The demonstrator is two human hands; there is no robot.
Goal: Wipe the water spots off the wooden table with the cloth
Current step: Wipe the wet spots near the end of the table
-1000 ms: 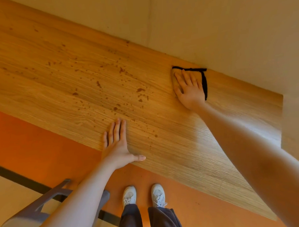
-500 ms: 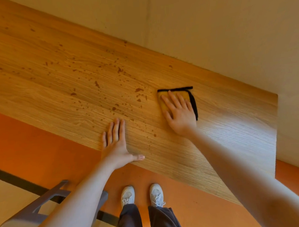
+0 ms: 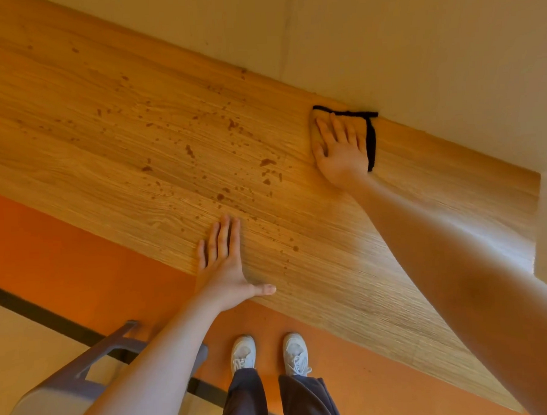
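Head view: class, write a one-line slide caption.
Right hand presses cloth at wall edge; water spots remain beside it.

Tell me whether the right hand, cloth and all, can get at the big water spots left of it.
Probably yes. The right hand presses the cloth flat by the wall, and only bare wooden table lies between it and the water spots.

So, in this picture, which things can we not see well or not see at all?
- Cloth: in the head view the right hand covers most of it; only its black edge and a yellow strip show.
- Table: cut off by the left frame edge; the right arm hides part of it.
- Chair: cut by the bottom edge, partly behind the left arm.
- Smallest water spots: too small to count.
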